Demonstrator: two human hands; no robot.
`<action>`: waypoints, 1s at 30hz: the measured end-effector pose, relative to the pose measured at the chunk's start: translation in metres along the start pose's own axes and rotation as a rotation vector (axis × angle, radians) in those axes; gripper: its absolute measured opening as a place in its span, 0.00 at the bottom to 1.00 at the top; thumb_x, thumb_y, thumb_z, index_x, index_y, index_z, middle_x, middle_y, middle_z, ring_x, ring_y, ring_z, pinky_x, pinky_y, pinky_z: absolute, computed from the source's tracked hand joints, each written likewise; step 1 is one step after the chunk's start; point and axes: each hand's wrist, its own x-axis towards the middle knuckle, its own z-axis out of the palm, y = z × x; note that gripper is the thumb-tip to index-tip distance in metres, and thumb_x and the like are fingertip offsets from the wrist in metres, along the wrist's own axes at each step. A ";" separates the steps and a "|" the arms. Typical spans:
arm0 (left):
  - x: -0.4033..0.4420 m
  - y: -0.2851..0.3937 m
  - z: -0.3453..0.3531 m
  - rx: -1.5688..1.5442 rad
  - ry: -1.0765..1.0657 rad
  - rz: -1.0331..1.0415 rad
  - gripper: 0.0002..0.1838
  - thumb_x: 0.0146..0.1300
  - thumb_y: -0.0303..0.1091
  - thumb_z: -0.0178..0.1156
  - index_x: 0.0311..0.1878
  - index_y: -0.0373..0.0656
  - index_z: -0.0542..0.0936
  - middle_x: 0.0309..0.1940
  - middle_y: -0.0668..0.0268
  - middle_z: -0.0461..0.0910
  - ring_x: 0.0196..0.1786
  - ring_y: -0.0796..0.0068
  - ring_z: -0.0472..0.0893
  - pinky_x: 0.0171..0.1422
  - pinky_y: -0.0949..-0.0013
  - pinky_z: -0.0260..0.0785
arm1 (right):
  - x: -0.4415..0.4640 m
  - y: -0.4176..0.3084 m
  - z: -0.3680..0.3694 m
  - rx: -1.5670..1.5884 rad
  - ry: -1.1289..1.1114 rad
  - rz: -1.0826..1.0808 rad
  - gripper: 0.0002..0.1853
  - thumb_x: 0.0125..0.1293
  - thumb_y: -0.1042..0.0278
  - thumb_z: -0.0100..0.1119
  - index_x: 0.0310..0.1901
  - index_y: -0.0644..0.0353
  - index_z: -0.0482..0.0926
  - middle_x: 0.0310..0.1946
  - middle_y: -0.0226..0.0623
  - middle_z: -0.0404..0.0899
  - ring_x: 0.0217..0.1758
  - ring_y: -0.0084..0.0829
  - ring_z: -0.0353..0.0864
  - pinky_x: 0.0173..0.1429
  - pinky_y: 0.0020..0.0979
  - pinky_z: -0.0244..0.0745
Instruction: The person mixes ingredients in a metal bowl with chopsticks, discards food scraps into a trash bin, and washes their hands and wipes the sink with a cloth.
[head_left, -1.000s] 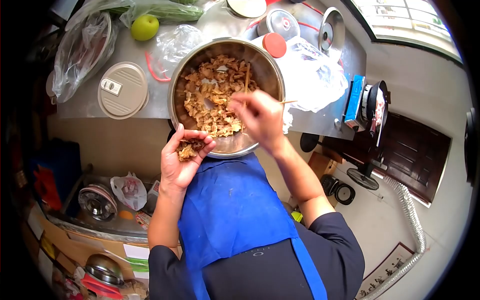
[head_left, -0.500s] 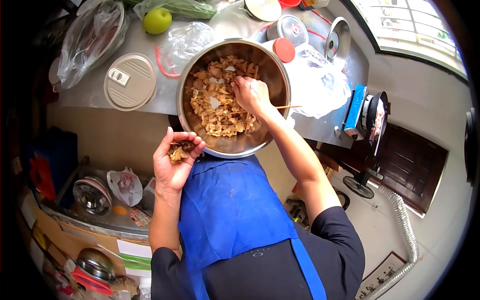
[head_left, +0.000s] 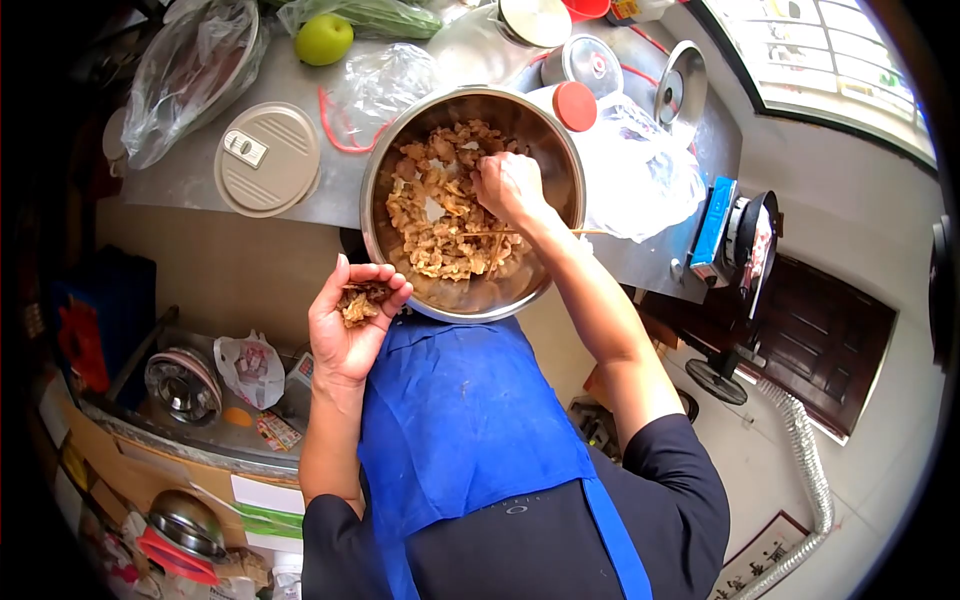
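A large steel mixing bowl [head_left: 374, 220] stands at the table's front edge, against my apron. In it lie many small, glossy light-brown food pieces [head_left: 430, 240] whose kind I cannot make out, with a few white patches among them. My right hand [head_left: 508, 188] is over the bowl, fingers pinched downward at the food; their tips are hidden. Thin wooden chopsticks [head_left: 490, 234] lie in the bowl below that hand, one passing under the wrist. My left hand [head_left: 347, 325], palm up and fingers curled, cups a small heap of dark brown wrinkled pieces [head_left: 361, 302] left of the bowl.
A beige round lid [head_left: 268, 160] and a clear plastic bag [head_left: 385, 85] lie left of the bowl. Behind are a green apple [head_left: 324, 40] and a red-capped jar [head_left: 574, 106]. A white plastic bag [head_left: 645, 180] and a portable stove [head_left: 712, 230] are at right.
My right hand has shifted slightly, still pinched over the food. The bowl and table appear a little lower and to the right in view. My left hand keeps its cupped hold.
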 end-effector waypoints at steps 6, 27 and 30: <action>-0.002 0.002 -0.001 -0.012 0.005 0.008 0.22 0.78 0.45 0.52 0.41 0.33 0.84 0.42 0.51 0.86 0.49 0.54 0.85 0.63 0.50 0.78 | 0.006 -0.003 0.004 0.026 -0.004 -0.006 0.09 0.60 0.66 0.63 0.27 0.62 0.84 0.24 0.50 0.82 0.31 0.52 0.85 0.37 0.49 0.79; 0.016 -0.025 0.012 0.127 -0.037 -0.089 0.25 0.80 0.46 0.48 0.49 0.30 0.83 0.48 0.49 0.84 0.57 0.55 0.82 0.71 0.49 0.72 | -0.082 -0.091 -0.129 0.657 0.139 -0.420 0.05 0.58 0.71 0.71 0.36 0.56 0.86 0.22 0.32 0.77 0.23 0.33 0.79 0.26 0.33 0.73; 0.017 -0.027 0.002 -0.007 -0.061 -0.227 0.24 0.80 0.45 0.48 0.48 0.31 0.83 0.47 0.50 0.85 0.56 0.55 0.83 0.66 0.52 0.76 | -0.087 -0.096 -0.132 0.534 0.169 -0.463 0.08 0.58 0.69 0.73 0.38 0.55 0.85 0.21 0.30 0.74 0.21 0.32 0.78 0.23 0.34 0.71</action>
